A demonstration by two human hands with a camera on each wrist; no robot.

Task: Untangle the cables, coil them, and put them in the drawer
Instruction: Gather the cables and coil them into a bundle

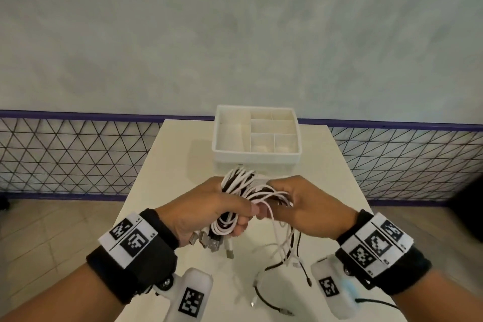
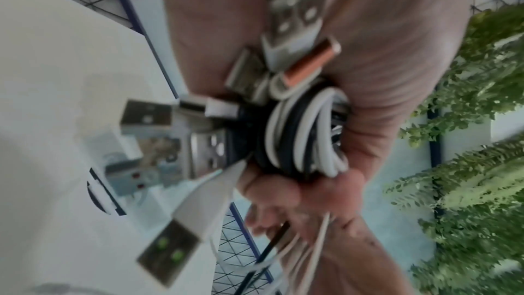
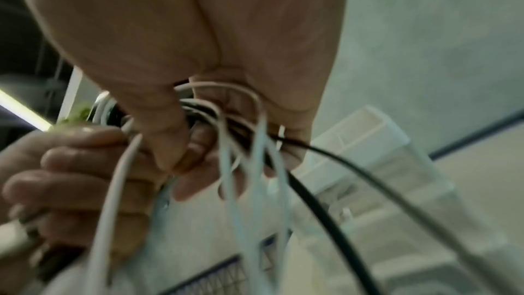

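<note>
A bundle of white and black cables (image 1: pixel 239 191) is held above the table between both hands. My left hand (image 1: pixel 209 209) grips the coiled part (image 2: pixel 306 134), and several USB plugs (image 1: pixel 209 242) stick out below its palm (image 2: pixel 295 15). My right hand (image 1: pixel 295 201) pinches loose white and black strands (image 3: pixel 226 125) beside the left fingers (image 3: pixel 73 165). Those strands hang down, and their ends (image 1: pixel 277 261) lie on the table. The white drawer organiser (image 1: pixel 257 157) with several compartments stands just behind the hands.
The small cream table (image 1: pixel 170 159) has its edges close on both sides, with tiled floor below. A wire mesh fence (image 1: pixel 65 157) with a purple rail runs behind, under a pale wall. Green plants (image 2: pixel 468 165) show in the left wrist view.
</note>
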